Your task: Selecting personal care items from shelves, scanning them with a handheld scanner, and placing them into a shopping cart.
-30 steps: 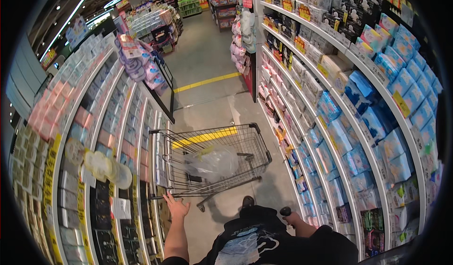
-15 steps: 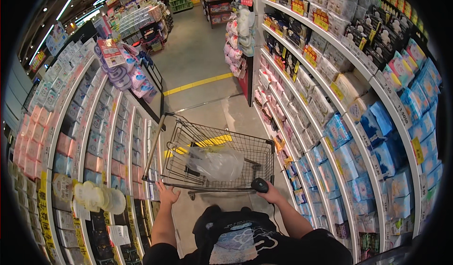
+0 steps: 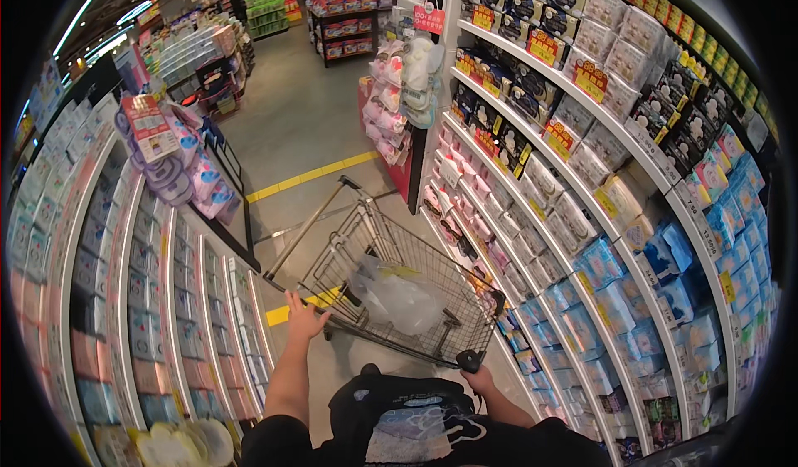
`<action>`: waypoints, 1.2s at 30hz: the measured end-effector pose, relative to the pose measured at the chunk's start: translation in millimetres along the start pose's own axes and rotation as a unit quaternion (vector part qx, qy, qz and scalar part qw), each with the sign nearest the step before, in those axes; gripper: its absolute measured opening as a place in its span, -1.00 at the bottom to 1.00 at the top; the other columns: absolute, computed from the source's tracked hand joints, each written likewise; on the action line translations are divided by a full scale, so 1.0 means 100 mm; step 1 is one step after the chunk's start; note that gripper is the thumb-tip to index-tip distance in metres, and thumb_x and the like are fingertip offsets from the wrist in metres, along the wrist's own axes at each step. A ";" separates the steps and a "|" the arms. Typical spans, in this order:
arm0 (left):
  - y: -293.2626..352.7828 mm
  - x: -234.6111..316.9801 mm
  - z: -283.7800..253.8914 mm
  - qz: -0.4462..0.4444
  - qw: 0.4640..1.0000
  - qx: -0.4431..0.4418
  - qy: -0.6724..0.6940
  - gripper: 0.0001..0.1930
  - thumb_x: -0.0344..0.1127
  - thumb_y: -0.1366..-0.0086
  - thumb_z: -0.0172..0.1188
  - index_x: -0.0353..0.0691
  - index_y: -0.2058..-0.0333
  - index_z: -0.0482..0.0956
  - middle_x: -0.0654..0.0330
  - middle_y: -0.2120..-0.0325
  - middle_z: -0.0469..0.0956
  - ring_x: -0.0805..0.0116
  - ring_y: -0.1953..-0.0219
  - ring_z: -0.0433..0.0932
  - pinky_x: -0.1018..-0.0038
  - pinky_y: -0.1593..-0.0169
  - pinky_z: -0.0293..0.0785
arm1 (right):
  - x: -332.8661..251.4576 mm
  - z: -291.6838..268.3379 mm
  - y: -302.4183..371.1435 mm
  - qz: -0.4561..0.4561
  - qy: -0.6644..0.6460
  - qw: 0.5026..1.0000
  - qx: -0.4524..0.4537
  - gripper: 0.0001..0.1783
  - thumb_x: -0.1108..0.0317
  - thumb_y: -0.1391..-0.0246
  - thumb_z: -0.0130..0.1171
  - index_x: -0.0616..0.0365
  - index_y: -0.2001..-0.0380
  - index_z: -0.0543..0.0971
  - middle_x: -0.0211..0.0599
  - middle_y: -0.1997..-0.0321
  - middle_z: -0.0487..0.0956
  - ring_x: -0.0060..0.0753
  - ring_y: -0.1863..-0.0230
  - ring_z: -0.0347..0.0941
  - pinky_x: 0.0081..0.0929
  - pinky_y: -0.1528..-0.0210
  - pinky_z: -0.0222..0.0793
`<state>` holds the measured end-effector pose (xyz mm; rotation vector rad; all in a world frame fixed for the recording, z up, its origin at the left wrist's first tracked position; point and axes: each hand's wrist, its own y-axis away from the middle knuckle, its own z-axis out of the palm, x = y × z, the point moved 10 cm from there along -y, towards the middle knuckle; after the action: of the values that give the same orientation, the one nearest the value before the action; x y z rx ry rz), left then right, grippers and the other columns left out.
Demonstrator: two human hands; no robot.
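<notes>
A wire shopping cart stands at an angle in front of me, with a clear plastic bag lying inside it. My left hand lies over the near left end of the cart's rail, fingers stretched and spread; how firmly it touches the rail is hard to see. At the near right corner, my right hand is closed around a black rounded piece, its exact kind unclear. Part of that hand's grip is hidden behind the piece.
Shelves of blue, white and black packs rise close on the right. Packed shelves run along the left. Hanging slippers mark the right shelf end, and a yellow floor line crosses the aisle. Farther off stands a dark display rack.
The cart has turned clockwise, its near right corner swinging closer to me. My right hand has moved nearer with it, while my left hand has shifted slightly forward and its fingers spread. The view has turned too.
</notes>
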<state>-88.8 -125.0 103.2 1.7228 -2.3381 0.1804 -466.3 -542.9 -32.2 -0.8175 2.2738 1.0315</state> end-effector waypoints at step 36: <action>-3.34 1.18 0.30 0.261 0.909 -0.214 -0.245 -0.23 0.30 -0.08 0.15 -0.18 -0.12 0.45 -0.24 -0.37 -0.37 -0.28 -0.39 -0.51 -0.01 -0.24 0.19 | -0.94 0.74 -0.70 0.219 -0.218 0.933 0.183 -0.51 0.18 0.27 0.31 0.23 0.21 0.60 -0.09 0.31 0.63 -0.18 0.21 0.56 -0.30 0.15 0.42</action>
<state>193.1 -341.8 91.5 0.9821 -2.8567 -0.7088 -338.1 -492.7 -47.8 0.0806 2.1877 0.8184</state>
